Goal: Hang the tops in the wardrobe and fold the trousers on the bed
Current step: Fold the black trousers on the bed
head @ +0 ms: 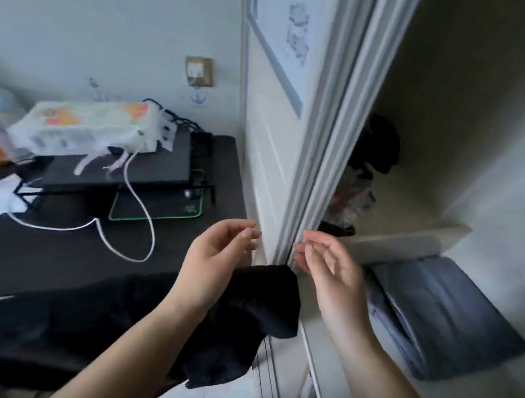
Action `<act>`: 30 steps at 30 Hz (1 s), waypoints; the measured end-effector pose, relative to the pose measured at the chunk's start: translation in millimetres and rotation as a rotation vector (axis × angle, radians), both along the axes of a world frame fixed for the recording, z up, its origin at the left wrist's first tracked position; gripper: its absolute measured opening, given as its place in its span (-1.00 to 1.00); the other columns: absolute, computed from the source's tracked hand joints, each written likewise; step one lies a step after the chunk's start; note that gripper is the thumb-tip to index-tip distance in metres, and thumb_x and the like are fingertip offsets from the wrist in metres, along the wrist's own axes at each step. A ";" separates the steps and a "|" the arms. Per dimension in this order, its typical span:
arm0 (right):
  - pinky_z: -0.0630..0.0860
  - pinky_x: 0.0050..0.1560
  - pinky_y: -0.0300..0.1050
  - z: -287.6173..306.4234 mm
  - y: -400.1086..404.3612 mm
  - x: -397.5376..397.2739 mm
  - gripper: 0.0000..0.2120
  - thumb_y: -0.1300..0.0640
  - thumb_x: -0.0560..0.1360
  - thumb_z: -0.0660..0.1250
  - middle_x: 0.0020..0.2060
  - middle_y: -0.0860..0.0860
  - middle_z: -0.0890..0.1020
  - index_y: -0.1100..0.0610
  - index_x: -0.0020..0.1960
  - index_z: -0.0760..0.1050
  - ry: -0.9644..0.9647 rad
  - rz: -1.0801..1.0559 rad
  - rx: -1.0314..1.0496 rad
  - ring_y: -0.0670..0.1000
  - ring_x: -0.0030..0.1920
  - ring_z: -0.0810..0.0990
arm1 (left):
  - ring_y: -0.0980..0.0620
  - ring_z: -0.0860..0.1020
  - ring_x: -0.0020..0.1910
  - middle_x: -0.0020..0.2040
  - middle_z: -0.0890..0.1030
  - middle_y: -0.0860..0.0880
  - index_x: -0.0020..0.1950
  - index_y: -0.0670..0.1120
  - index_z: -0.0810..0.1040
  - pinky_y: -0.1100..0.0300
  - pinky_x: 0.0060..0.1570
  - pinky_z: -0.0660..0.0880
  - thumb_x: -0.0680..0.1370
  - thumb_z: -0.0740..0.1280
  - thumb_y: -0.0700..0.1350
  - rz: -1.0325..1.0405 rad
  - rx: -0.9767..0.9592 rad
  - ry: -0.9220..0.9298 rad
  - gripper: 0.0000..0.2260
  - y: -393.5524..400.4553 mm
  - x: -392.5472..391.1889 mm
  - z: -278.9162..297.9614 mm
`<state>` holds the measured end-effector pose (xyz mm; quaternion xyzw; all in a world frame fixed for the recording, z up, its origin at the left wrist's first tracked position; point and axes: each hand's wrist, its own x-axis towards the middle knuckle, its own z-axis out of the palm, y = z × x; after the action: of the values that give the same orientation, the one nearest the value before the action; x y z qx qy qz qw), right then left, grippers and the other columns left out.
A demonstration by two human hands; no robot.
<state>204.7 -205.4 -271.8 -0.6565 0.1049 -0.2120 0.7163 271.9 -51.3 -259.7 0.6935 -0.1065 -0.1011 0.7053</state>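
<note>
Desk side: far to the left of your fingers, a dark desk (31, 253) carries a white patterned plastic bag (87, 128) on a black raised stand (116, 168), with a white cable (134, 220) looping down across the desk top toward your left hand.
Mouse mat: a black mat with a green glowing edge (159, 212) lies under the stand, up and left of your left fingertips.
Garment: a black fabric garment (246, 310) hangs below and between your two hands, draped under your left wrist; you cannot tell whether it is a top or trousers.
Left hand: your left hand (219, 258) is raised palm up, fingers loosely curled and holding nothing, tips just beside the white wardrobe door edge (322, 140).
Right hand: your right hand (328, 266) faces it across the door edge, fingers relaxed and empty, tips close to the frame.
Wardrobe interior: beyond your right fingers, the open beige wardrobe (449, 119) holds dark bundled clothing (375, 145) at the back.
Lower right: a folded grey-blue cloth (450, 314) lies on the wardrobe floor, right of and below your right hand.
</note>
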 end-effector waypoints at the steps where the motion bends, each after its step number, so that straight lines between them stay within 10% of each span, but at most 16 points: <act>1: 0.53 0.01 -0.29 4.2 17.3 3.3 -0.75 0.31 0.55 0.25 -0.17 -0.07 0.69 -0.01 -0.03 0.57 0.007 0.053 -0.021 -0.11 -0.08 0.65 | 0.12 0.64 -0.10 -0.07 0.70 0.03 0.01 0.00 0.63 0.25 -0.02 0.56 0.59 0.28 -0.17 0.058 -0.013 -0.009 -0.86 24.2 -4.4 3.4; 18: 0.56 -0.02 -0.23 36.6 396.2 -50.7 -0.82 0.26 0.56 0.24 -0.14 -0.05 0.68 0.06 0.02 0.58 -0.053 0.743 -0.089 -0.08 -0.11 0.64 | 0.12 0.62 -0.16 -0.09 0.70 0.00 -0.02 0.01 0.64 0.29 -0.24 0.54 0.60 0.27 -0.16 0.763 -0.058 0.042 -0.84 407.8 -181.1 17.4; 30: 0.58 -0.10 -0.27 9.7 651.5 -139.0 -0.82 0.29 0.57 0.23 -0.23 -0.04 0.68 0.09 -0.01 0.57 0.059 1.219 0.038 -0.12 -0.19 0.63 | 0.05 0.61 -0.15 -0.09 0.67 -0.06 0.03 -0.14 0.58 0.18 -0.03 0.51 0.61 0.23 -0.22 1.301 -0.196 0.193 -0.87 614.1 -355.7 0.2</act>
<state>65.6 446.1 -262.2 -0.5911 -0.2660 0.2563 0.7171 -83.8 562.8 -259.5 0.5369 0.3886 0.2939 0.6887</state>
